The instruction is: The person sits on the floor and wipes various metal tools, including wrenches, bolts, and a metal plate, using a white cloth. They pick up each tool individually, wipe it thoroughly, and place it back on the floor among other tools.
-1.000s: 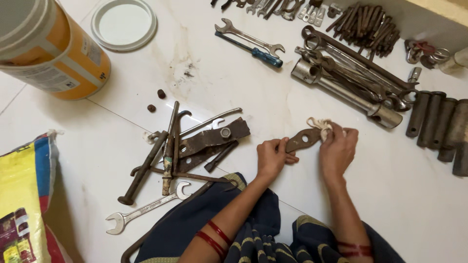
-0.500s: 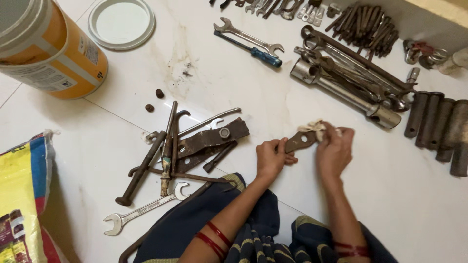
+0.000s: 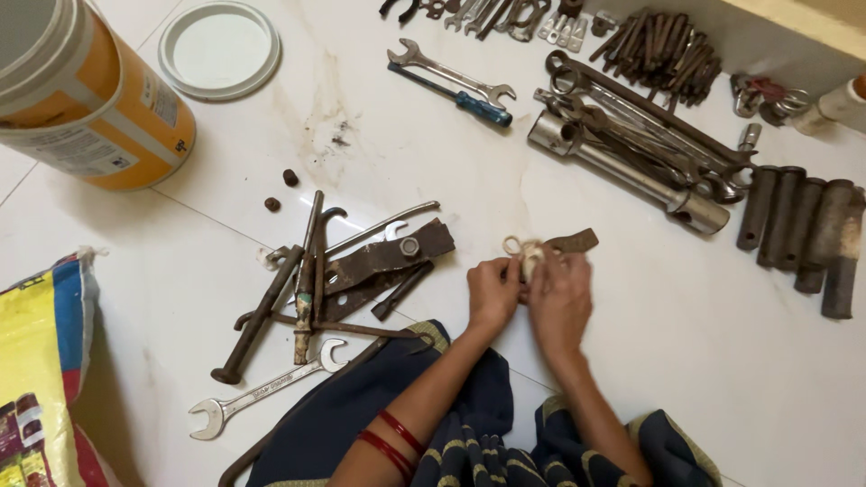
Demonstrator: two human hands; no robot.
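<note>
Rusty plate [image 3: 572, 242] half hidden behind hands [image 3: 532, 293]

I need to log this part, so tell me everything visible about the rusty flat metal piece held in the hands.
The flat metal piece is a dark brown, rusty-looking strip. Only its squared-off far end shows, pointing up and to the right above the white floor. The left hand and right hand cover the rest, so any holes are hidden. A small off-white rag is pressed against it near the fingers.
</note>
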